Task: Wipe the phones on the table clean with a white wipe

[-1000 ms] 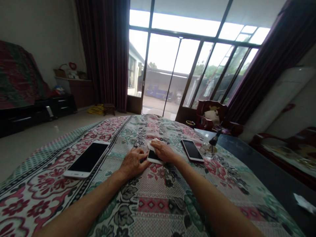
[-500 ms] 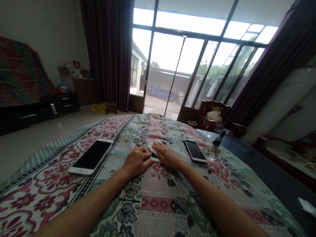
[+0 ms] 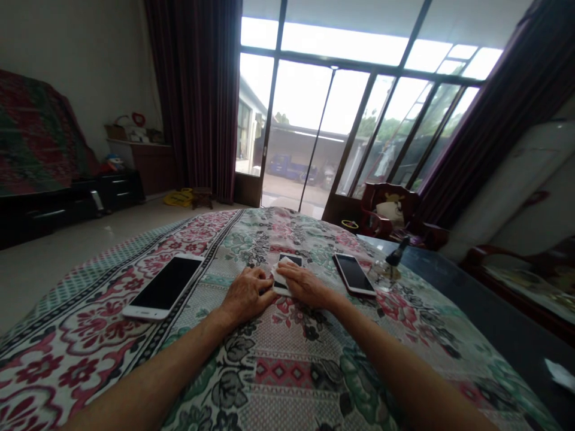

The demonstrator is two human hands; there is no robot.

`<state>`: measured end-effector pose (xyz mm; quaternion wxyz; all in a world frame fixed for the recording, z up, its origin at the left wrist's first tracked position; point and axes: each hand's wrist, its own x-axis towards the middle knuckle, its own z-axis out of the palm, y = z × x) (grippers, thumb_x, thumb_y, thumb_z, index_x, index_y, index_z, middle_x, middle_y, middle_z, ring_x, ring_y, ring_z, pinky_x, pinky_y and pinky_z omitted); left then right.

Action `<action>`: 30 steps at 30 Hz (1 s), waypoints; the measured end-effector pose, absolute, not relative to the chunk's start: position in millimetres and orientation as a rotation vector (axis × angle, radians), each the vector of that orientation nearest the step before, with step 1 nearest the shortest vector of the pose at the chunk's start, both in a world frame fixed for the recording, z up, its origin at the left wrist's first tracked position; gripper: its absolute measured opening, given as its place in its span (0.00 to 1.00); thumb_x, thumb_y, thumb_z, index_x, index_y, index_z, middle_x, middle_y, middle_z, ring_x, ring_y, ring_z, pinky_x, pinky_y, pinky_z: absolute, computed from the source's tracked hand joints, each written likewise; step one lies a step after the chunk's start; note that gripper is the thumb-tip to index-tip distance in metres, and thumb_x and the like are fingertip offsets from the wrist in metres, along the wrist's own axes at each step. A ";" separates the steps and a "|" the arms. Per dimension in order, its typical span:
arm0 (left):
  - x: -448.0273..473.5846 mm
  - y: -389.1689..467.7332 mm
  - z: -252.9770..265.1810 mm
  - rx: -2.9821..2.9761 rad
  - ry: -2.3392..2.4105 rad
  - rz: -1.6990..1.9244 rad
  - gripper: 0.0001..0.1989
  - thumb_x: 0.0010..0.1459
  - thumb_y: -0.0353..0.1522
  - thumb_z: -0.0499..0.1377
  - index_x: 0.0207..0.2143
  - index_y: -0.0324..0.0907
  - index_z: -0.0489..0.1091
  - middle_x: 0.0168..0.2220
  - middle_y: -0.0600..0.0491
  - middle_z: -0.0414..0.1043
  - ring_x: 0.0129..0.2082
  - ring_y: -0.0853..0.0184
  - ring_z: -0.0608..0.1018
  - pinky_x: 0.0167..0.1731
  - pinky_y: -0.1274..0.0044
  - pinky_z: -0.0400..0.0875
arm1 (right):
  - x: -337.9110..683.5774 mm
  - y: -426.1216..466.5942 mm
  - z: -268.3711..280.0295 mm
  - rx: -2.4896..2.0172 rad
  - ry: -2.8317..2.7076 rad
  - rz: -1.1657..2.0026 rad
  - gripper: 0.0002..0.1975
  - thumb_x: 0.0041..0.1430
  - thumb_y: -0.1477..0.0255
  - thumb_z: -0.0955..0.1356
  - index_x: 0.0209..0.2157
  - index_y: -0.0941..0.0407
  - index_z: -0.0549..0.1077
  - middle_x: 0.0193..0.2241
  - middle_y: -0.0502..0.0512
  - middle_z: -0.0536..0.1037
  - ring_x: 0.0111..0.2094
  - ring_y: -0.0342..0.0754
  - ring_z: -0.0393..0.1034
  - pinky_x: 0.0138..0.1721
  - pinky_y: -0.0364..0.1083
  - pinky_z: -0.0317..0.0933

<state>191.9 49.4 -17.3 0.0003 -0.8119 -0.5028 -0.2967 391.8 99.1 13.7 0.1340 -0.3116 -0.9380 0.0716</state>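
A small white smartphone (image 3: 294,260) with a dark screen lies flat on the patterned tablecloth, partly covered by my right hand (image 3: 306,285). Under the fingers of that hand a crumpled white tissue (image 3: 278,272) is pressed onto the screen. My left hand (image 3: 247,292) rests at the phone's left edge, fingers curled and thumb stretched towards the near corner. On the left lies a larger white smartphone (image 3: 166,286), face up. To the right is another smartphone (image 3: 354,274) with a light front and dark screen.
The floral tablecloth (image 3: 287,347) covers much of the table. At right, a dark glossy tabletop (image 3: 449,293) holds a dark upright object (image 3: 398,256) and a white paper (image 3: 560,374). Beyond stand a wooden chair (image 3: 381,206) and glass doors (image 3: 305,131).
My right hand has slid slightly towards me with the tissue, and more of the phone's far screen shows. My left hand stays by the phone's left edge.
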 end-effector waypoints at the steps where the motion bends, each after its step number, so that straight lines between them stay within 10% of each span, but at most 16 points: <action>1: 191.9 49.2 -16.8 -2.553 -1.577 -0.935 0.10 0.58 0.40 0.59 0.38 0.50 0.78 0.37 0.51 0.72 0.38 0.63 0.72 0.43 0.70 0.67 | 389.6 108.4 13.4 -0.925 -2.713 0.192 0.19 0.66 0.76 0.57 0.55 0.52 0.67 0.57 0.54 0.69 0.60 0.48 0.58 0.60 0.51 0.54; 30: 192.3 50.1 -19.0 -2.548 -1.597 -0.915 0.08 0.57 0.35 0.59 0.35 0.48 0.79 0.37 0.51 0.72 0.40 0.63 0.72 0.43 0.72 0.67 | 400.6 47.0 7.5 -0.938 -2.707 0.284 0.22 0.69 0.69 0.55 0.63 0.49 0.57 0.65 0.52 0.56 0.66 0.51 0.45 0.64 0.57 0.44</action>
